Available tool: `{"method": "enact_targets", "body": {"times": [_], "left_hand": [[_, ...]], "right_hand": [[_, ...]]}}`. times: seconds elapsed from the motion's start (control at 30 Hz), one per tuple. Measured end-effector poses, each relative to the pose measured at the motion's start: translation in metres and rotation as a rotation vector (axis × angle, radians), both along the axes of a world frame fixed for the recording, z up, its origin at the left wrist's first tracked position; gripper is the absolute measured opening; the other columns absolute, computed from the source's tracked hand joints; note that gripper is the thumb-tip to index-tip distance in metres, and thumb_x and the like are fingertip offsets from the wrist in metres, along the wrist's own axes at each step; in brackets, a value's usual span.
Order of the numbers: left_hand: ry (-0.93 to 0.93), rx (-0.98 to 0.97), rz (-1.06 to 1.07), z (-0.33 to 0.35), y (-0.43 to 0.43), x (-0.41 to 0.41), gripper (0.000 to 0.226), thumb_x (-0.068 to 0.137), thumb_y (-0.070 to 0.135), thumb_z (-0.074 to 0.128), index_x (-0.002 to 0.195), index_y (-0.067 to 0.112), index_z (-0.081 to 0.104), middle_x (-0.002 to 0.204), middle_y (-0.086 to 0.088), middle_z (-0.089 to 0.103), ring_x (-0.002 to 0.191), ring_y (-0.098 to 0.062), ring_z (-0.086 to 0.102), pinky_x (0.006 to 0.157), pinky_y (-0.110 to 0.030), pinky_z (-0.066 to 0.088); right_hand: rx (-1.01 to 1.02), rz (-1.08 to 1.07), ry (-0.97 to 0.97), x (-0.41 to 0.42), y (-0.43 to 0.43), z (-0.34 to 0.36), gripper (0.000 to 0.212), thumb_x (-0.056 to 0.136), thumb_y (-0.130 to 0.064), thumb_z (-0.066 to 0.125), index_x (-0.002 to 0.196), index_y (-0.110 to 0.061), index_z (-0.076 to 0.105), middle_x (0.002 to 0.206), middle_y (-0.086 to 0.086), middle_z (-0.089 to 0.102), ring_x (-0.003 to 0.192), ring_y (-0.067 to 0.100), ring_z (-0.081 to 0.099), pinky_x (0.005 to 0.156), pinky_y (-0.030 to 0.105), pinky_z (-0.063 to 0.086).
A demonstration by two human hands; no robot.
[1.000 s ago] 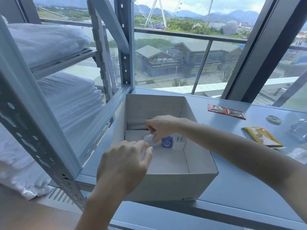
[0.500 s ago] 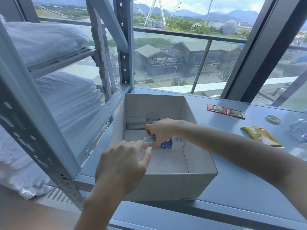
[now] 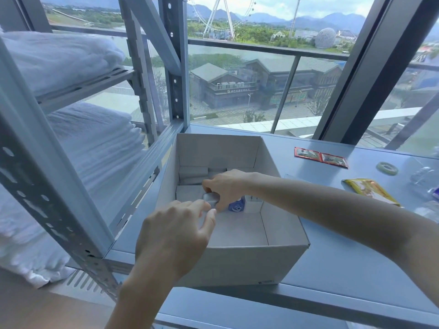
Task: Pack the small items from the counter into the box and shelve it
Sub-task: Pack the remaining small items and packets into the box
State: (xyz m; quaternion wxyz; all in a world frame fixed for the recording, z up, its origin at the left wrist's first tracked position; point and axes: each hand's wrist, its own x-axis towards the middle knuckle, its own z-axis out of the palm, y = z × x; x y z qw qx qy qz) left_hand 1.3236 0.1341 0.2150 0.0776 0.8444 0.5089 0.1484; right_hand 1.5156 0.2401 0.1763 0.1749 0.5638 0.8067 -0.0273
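My right hand (image 3: 228, 186) pinches a small silvery packet (image 3: 210, 198) low inside the open white cardboard box (image 3: 237, 264). My left hand (image 3: 175, 236) hovers loosely curled just beside it; I cannot tell if it grips anything. Packing looks partway: twin red sachets (image 3: 320, 157), a yellow packet (image 3: 370, 191) and a green tape ring (image 3: 387, 167) lie on the right counter (image 3: 332, 257). The box is unshelved.

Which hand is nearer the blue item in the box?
Right. The right hand is beside the blue item, pinching a silver item; the left hand hovers farther off, over the box near-left wall.
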Motion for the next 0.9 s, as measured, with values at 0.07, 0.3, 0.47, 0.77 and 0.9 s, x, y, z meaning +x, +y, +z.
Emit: {"method": "enact_targets", "body": {"times": [0.07, 0.3, 0.47, 0.77, 0.9], "left_hand": [[0.006, -0.003, 0.002, 0.001, -0.001, 0.000, 0.038, 0.090, 0.054, 0.023, 0.112, 0.041, 0.051, 0.106, 0.019, 0.062, 0.097, -0.008, 0.053, 0.067, -0.026, 0.032], [-0.023, 0.035, -0.023, 0.003, -0.004, 0.000, 0.037, 0.090, 0.051, 0.025, 0.107, 0.038, 0.055, 0.098, 0.014, 0.064, 0.091, -0.012, 0.055, 0.063, -0.028, 0.033], [-0.082, 0.067, -0.072, 0.004, -0.006, -0.001, 0.036, 0.089, 0.049, 0.028, 0.103, 0.037, 0.059, 0.091, 0.014, 0.066, 0.086, -0.012, 0.058, 0.063, -0.028, 0.041], [-0.130, 0.205, -0.326, 0.015, -0.026, 0.056, 0.030, 0.089, 0.042, 0.048, 0.094, 0.022, 0.070, 0.089, 0.007, 0.070, 0.077, -0.018, 0.066, 0.056, -0.032, 0.049], [-0.158, 0.222, -0.458, 0.015, -0.041, 0.099, 0.034, 0.089, 0.042, 0.049, 0.103, 0.018, 0.069, 0.106, 0.002, 0.068, 0.095, -0.021, 0.065, 0.069, -0.040, 0.052]], "right_hand": [[-0.023, -0.032, 0.018, 0.001, -0.001, 0.002, 0.045, 0.074, -0.044, 0.065, 0.103, -0.019, 0.041, 0.083, 0.000, 0.052, 0.069, 0.025, 0.053, 0.052, 0.028, 0.036], [-0.107, -0.106, 0.116, -0.001, -0.008, 0.010, 0.066, 0.073, -0.051, 0.068, 0.124, -0.023, 0.036, 0.100, 0.001, 0.052, 0.080, 0.024, 0.059, 0.067, 0.034, 0.051], [-0.017, -0.140, 0.202, 0.007, -0.023, 0.036, 0.075, 0.075, -0.044, 0.071, 0.136, -0.026, 0.032, 0.123, 0.002, 0.047, 0.102, 0.023, 0.054, 0.077, 0.036, 0.048], [0.377, -0.212, 0.567, 0.073, -0.125, 0.076, 0.036, 0.085, -0.023, 0.065, 0.119, -0.015, 0.056, 0.113, 0.002, 0.055, 0.094, 0.010, 0.052, 0.081, 0.023, 0.043], [0.467, -0.331, 0.585, 0.118, -0.173, 0.067, 0.033, 0.085, -0.020, 0.065, 0.117, -0.015, 0.057, 0.114, 0.004, 0.056, 0.099, 0.012, 0.053, 0.083, 0.018, 0.040]]}}
